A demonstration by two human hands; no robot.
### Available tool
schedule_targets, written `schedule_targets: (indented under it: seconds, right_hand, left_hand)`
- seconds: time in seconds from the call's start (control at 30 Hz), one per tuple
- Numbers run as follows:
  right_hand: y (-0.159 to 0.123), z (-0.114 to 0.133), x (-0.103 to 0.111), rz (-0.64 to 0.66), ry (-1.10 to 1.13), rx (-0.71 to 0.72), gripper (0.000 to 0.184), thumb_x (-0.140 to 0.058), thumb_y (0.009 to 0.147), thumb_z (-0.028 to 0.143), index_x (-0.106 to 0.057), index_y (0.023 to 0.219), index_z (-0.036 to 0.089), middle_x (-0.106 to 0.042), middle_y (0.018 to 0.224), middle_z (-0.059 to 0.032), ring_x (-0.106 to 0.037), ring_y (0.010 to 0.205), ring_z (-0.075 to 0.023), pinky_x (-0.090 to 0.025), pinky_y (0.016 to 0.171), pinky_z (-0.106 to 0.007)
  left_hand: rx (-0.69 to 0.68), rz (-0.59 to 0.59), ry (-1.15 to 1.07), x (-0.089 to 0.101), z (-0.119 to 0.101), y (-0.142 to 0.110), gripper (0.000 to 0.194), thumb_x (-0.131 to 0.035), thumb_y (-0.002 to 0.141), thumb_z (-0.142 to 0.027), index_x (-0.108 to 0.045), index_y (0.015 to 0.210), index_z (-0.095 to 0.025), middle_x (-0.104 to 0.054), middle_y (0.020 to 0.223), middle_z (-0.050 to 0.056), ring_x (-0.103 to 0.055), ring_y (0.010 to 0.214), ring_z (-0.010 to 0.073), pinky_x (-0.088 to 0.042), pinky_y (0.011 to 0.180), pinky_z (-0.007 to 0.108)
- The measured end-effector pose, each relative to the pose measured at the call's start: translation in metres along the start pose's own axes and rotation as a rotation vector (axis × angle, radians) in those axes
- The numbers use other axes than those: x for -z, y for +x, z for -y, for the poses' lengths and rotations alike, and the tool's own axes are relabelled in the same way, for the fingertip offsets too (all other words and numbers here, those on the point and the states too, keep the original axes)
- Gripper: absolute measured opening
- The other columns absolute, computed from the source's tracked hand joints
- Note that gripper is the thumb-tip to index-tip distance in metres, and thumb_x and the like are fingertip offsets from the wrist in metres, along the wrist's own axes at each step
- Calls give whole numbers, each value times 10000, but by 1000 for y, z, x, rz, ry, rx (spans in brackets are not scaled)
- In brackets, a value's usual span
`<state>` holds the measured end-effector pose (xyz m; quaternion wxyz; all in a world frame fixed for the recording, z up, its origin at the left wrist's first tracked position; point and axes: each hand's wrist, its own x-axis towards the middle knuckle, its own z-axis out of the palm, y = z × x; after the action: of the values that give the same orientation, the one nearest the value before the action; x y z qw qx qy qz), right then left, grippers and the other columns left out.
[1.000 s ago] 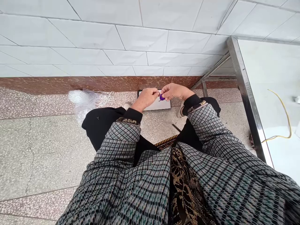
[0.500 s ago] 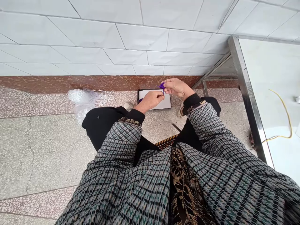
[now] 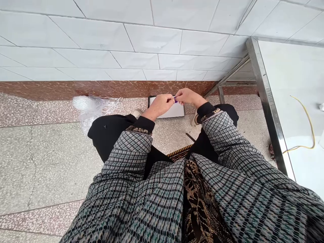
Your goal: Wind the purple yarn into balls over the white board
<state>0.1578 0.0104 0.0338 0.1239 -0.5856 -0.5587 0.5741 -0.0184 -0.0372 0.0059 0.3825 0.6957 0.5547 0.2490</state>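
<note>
I sit with my arms stretched out over my knees. My left hand (image 3: 160, 105) and my right hand (image 3: 186, 96) meet fingertip to fingertip, both pinched on a small purple piece (image 3: 175, 99) that shows only as a sliver between them. Right under the hands a white flat tray with a dark rim (image 3: 177, 111) lies on the floor against the wall's brown skirting.
A clear plastic bag with white cord (image 3: 95, 105) lies on the floor at the left. A steel-framed table (image 3: 265, 98) with a white top stands at the right, a yellow cord (image 3: 307, 125) on it. The white tiled wall is straight ahead.
Half a second ago my hands were apart, the right one holding the purple piece higher. Now they have come back together on it, as they were a second ago.
</note>
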Motion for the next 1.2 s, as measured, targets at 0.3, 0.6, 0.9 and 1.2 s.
schedule_targets:
  seconds: [0.3,0.6,0.9,1.2]
  right_hand:
    - [-9,7,10,50,572,20,315,-734,976,-33,-589,795,182,-552,562,83,-476,477,-65,-429,502,-140]
    - [-17,6,11,229,3,-26,308,-821,861,-84,-726,676,142,-599,537,27,-502,497,-72,-440,503,-159]
    - [2,5,5,-224,333,42,373,-692,1014,-35,-606,716,172,-540,541,51,-463,499,-76,-401,497,-167]
    - [-9,0,18,201,413,86,240,-806,958,34,-674,798,155,-610,601,39,-520,518,-74,-469,538,-162]
  left_hand:
    - [4,123,-10,-8,2,0,224,-602,926,-187,-650,710,-222,-609,654,-7,-527,651,187,-404,707,333]
    - [70,-22,43,6,7,5,192,-621,910,-188,-661,724,-210,-736,792,53,-626,795,226,-442,790,341]
    - [43,156,-48,1,-6,-5,171,-580,931,-202,-628,767,-219,-579,647,-20,-549,660,186,-432,733,333]
    - [116,3,71,6,0,2,189,-629,922,-220,-642,733,-214,-663,731,25,-572,727,211,-408,751,343]
